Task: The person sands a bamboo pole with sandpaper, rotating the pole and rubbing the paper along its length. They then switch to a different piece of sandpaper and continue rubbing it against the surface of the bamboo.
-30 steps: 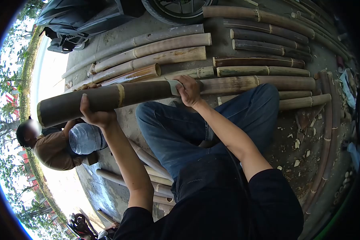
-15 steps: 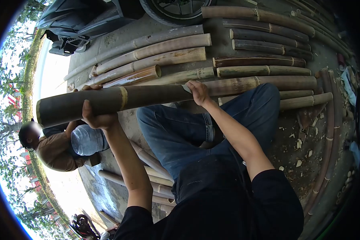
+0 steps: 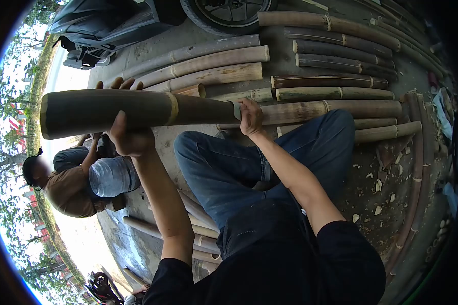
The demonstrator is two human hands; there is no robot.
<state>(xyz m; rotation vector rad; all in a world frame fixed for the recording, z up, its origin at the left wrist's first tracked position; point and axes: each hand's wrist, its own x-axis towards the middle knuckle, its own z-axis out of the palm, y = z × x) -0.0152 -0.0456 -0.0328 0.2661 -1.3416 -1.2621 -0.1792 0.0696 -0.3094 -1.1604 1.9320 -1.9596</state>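
A thick, dark bamboo pole is held up crosswise before me, its wider end at the left and a pale node ring near the middle. My left hand is wrapped round the wider part from below, thumb on the near side and fingertips showing over the far side. At the narrower end, my right hand is closed, fingers curled. A small pale grey piece shows between this hand and the pole; I cannot tell what it is. My bent, jeans-clad legs lie below the pole.
Cut bamboo lengths lie in rows on the concrete floor. A motorbike stands at the top left. A person sits at the left by a clear plastic jug. Pale chips litter the floor at the right.
The pole's left end has swung up in the view and appears larger, with my left hand still round it. My right hand has stayed near the narrow end, shifting slightly.
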